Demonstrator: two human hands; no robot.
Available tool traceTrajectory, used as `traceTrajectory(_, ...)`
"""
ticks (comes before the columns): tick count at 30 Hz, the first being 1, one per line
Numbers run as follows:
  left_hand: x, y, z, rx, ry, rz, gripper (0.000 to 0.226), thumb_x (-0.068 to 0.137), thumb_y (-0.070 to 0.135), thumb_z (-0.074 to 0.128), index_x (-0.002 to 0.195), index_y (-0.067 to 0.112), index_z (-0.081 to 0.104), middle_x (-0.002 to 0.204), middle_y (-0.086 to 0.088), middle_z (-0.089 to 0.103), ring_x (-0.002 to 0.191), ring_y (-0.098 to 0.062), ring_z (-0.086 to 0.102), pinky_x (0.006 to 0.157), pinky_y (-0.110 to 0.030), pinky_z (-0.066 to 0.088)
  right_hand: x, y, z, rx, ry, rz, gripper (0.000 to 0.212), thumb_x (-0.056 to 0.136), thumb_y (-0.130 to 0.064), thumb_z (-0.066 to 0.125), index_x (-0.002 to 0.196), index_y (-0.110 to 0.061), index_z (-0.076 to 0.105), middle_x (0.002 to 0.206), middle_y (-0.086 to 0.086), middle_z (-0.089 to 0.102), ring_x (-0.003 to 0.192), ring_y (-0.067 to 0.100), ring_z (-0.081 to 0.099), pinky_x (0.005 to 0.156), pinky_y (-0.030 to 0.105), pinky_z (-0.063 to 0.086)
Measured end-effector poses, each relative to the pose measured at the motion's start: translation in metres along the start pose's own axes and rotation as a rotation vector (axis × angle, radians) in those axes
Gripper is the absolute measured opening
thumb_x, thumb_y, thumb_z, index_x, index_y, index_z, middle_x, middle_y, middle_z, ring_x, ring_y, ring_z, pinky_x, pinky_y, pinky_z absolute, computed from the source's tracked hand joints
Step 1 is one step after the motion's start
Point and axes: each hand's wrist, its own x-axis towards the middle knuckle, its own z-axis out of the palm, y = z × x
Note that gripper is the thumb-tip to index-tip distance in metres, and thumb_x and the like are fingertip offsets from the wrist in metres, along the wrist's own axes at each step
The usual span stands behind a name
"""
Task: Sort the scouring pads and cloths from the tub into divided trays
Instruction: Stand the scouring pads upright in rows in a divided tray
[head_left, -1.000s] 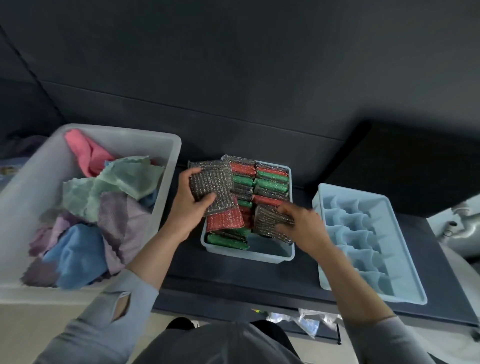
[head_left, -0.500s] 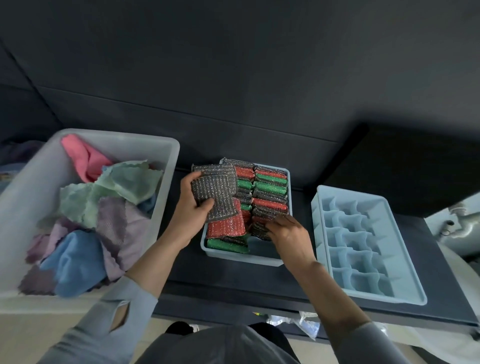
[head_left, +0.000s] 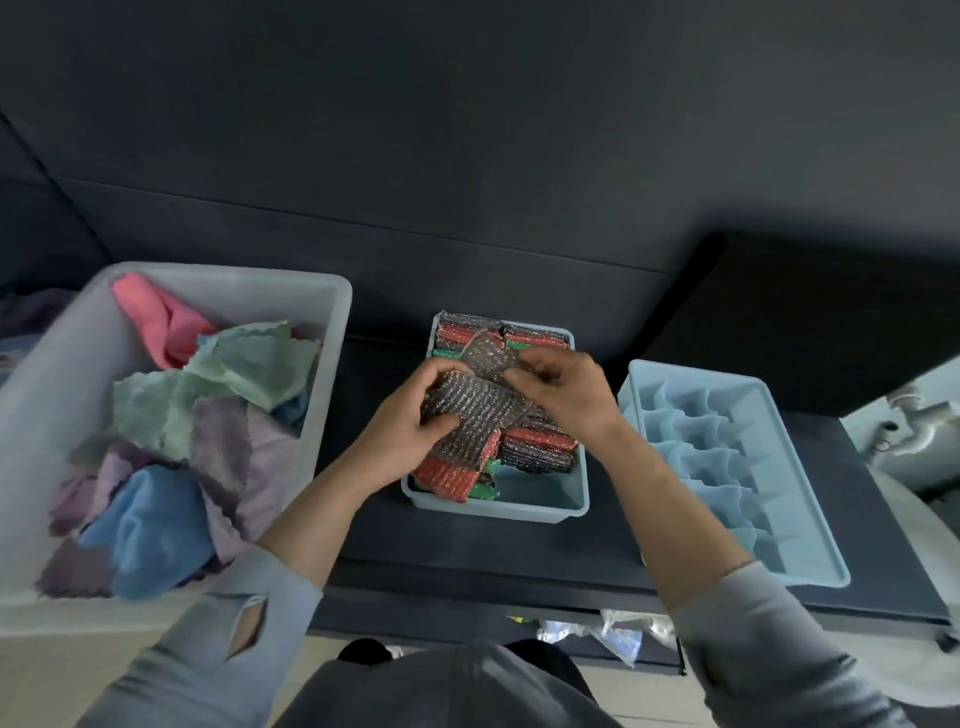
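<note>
A large translucent white plastic tub is seen at the left, heaped with crumpled pink, green, purple and blue cloths. At the right an empty pale blue divided tray is set on the dark tabletop. Between them a smaller pale blue tray is packed with red, green and grey glittery scouring pads. Above this tray a small stack, topped by a grey metallic-mesh scouring pad with a red one beneath, is gripped by the left hand, thumb across the top. Another grey mesh pad is pinched at its edge by the curled fingers of the right hand, just above the stack.
</note>
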Motion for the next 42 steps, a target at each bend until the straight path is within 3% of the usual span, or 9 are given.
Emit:
traceTrajectory(3,0.001,-0.005,-0.008,-0.02,0.16,-0.034,0.045,0.092,0.008,0.062,0.126,0.033,0.044,0.111,0.015,0.06,0.094,0.01,0.059,0.072,-0.007,0.046,-0.002,0.023,-0.012,0.098,0.1,0.07,0.016,0.081,-0.024,0.079,0.093,-0.019,0.069,0.082,-0.006,0.07,0.07,0.006,0.062,0.073,0.027,0.053)
traceTrajectory(7,0.003,-0.02,-0.016,-0.098,0.334,-0.097,0.042,0.091,0.022,0.066,0.126,0.031,0.043,0.112,0.015,0.06,0.101,0.003,0.058,0.085,-0.023,0.048,-0.031,0.058,-0.026,0.155,-0.103,0.164,0.021,0.075,-0.013,0.083,0.084,-0.026,0.07,0.077,-0.006,0.071,0.062,0.001,0.058,0.062,0.02,0.047)
traceTrajectory(10,0.004,-0.023,-0.013,-0.098,0.38,-0.131,0.036,0.092,0.026,0.064,0.124,0.026,0.045,0.114,0.01,0.06,0.101,-0.002,0.058,0.086,-0.025,0.047,-0.047,0.075,-0.021,-0.165,-0.166,0.109,0.02,0.071,-0.019,0.085,0.081,-0.031,0.073,0.076,-0.018,0.069,0.071,0.002,0.062,0.076,0.027,0.052)
traceTrajectory(13,0.005,-0.017,-0.006,-0.113,0.381,-0.138,0.028,0.094,0.031,0.061,0.117,0.024,0.049,0.107,0.013,0.06,0.096,0.002,0.058,0.082,-0.022,0.047,-0.054,0.073,0.0,-0.485,-0.078,-0.079,0.015,0.076,-0.021,0.08,0.088,-0.023,0.072,0.089,-0.009,0.07,0.079,0.015,0.066,0.074,0.031,0.053)
traceTrajectory(17,0.003,-0.01,0.002,-0.116,0.375,-0.131,0.019,0.096,0.029,0.059,0.111,0.023,0.05,0.1,0.016,0.06,0.087,0.008,0.058,0.066,-0.007,0.043,-0.058,0.076,0.024,-0.67,0.019,-0.233,0.017,0.074,-0.011,0.079,0.083,-0.016,0.065,0.089,-0.001,0.065,0.082,0.023,0.063,0.057,0.032,0.05)
traceTrajectory(21,0.002,-0.01,0.008,-0.197,0.316,-0.142,0.018,0.096,0.022,0.058,0.112,0.021,0.048,0.105,0.011,0.062,0.094,0.001,0.06,0.074,-0.018,0.047,-0.061,0.082,0.028,-0.74,0.005,-0.199,0.017,0.078,-0.018,0.078,0.091,-0.015,0.069,0.1,-0.001,0.066,0.106,0.023,0.057,0.065,0.038,0.055)
traceTrajectory(27,-0.001,-0.013,0.021,-0.265,0.237,-0.176,0.015,0.096,0.022,0.057,0.106,0.03,0.049,0.111,0.007,0.063,0.103,-0.009,0.062,0.092,-0.038,0.052,-0.049,0.038,0.021,-0.009,0.092,0.074,0.028,0.095,-0.043,0.058,0.108,-0.022,0.067,0.09,-0.006,0.068,0.083,0.009,0.063,0.074,0.022,0.052)
traceTrajectory(33,-0.002,-0.01,0.027,-0.279,0.229,-0.173,0.014,0.096,0.024,0.057,0.102,0.034,0.049,0.11,0.009,0.063,0.104,-0.009,0.062,0.098,-0.047,0.05,-0.047,0.024,0.029,0.36,-0.094,0.273,0.024,0.091,-0.018,0.068,0.111,-0.01,0.057,0.094,0.002,0.063,0.081,0.012,0.06,0.066,0.021,0.052)
traceTrajectory(42,-0.005,-0.021,0.007,-0.316,0.418,-0.221,0.019,0.097,0.019,0.056,0.093,0.036,0.05,0.107,0.005,0.062,0.105,-0.015,0.061,0.1,-0.053,0.048,-0.071,0.058,-0.01,-0.478,0.018,-0.149,0.01,0.086,-0.014,0.069,0.096,-0.012,0.071,0.083,0.006,0.069,0.077,0.03,0.062,0.067,0.038,0.053)
